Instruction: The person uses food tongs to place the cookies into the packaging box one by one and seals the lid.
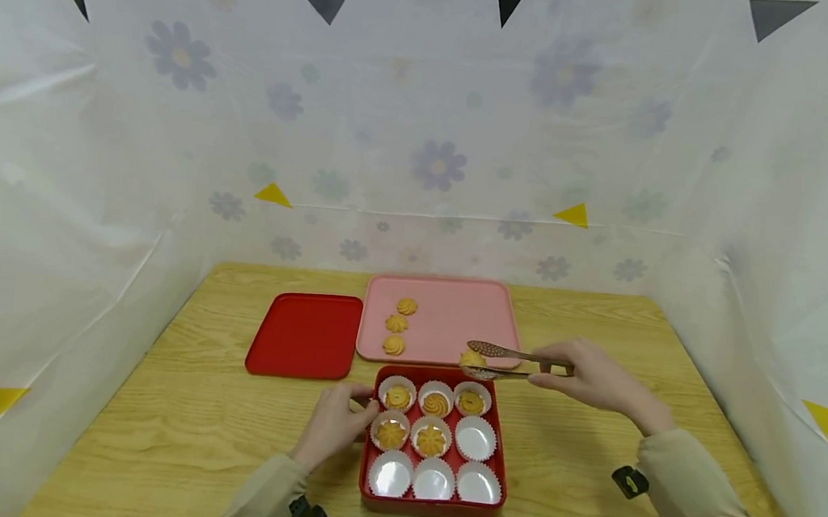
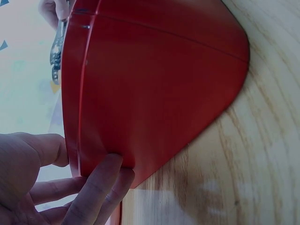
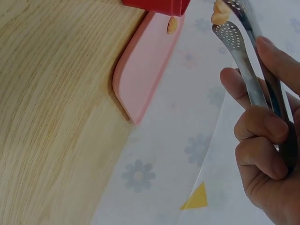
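Note:
My right hand grips metal tongs with perforated tips. Between the tips sits a piped butter cookie, over the front right edge of the pink tray. In front stands a red box with rows of white paper cups. Cookies fill the back row and the left and middle cups of the second row; the other cups are bare. My left hand holds the box by its back left corner, fingertips against the outer wall.
On the pink tray's left part lie three more cookies in a line. A flat red lid or tray rests to its left. The wooden table ends at a flowered curtain behind and at both sides.

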A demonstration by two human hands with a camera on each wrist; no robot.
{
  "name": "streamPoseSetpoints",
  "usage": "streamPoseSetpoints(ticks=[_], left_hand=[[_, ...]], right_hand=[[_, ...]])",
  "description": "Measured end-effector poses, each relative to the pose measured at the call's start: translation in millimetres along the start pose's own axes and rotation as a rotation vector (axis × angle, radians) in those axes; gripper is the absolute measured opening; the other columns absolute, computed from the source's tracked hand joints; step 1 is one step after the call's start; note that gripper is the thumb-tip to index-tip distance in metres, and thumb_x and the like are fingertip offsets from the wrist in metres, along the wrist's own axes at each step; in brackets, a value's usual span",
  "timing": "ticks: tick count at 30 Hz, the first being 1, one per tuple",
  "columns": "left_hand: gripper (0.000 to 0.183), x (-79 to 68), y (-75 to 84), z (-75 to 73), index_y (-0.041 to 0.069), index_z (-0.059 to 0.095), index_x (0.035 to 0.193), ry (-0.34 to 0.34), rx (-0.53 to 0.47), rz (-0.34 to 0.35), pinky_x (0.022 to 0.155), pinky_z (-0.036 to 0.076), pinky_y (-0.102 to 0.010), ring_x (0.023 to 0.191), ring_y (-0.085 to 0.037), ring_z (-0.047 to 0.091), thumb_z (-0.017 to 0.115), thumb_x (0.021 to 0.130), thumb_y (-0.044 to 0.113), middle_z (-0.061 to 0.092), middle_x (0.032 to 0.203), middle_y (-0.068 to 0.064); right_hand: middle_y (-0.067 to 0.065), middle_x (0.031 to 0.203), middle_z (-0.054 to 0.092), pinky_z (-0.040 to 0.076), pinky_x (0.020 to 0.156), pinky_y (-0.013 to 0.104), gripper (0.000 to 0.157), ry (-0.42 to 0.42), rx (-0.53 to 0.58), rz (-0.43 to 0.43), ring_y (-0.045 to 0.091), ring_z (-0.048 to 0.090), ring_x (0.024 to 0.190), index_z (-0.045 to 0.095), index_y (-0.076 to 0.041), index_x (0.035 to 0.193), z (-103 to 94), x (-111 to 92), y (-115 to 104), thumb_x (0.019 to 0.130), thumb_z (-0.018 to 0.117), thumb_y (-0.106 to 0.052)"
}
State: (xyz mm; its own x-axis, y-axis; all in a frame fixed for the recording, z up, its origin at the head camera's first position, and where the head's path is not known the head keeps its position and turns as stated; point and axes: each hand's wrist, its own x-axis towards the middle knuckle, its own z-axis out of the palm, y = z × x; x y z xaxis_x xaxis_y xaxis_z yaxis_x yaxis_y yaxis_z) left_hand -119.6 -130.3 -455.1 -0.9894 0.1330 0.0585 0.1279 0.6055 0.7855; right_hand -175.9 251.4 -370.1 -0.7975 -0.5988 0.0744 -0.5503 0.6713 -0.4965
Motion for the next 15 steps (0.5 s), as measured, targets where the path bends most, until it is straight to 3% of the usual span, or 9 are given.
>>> streamPoseSetpoints(ticks=[6,15], left_hand=[[0.025,-0.5,0.4,-1.0,-0.005,0.073,0.108,-0.009,-0.006,-0.008,0.060,0.051,-0.020,0.071,-0.014,0.063,0.065,0.090,0.009,0.073,0.091,-0.013],[0.024,0.0,-0.5,-0.2,-0.005,0.073,0.108,-0.006,-0.002,-0.009,0.060,0.052,-0.020,0.071,-0.013,0.064,0.065,0.090,0.009,0.073,0.090,-0.013]], right_hand=[[0.005,0.104,0.076,0.043,0.060,0.021,0.042,-0.051,0.003,-0.032,-0.003,0.046,0.061,0.070,-0.002,0.123,-0.8,-3.7,2.7,0.095,0.068,-0.033],[-0.015,0.083,0.064,0.040,0.057,0.019,0.026,-0.134,-0.042,-0.077,-0.004,0.042,0.062,0.074,-0.018,0.111,-2.8,-4.2,0.3,0.096,0.067,-0.038]])
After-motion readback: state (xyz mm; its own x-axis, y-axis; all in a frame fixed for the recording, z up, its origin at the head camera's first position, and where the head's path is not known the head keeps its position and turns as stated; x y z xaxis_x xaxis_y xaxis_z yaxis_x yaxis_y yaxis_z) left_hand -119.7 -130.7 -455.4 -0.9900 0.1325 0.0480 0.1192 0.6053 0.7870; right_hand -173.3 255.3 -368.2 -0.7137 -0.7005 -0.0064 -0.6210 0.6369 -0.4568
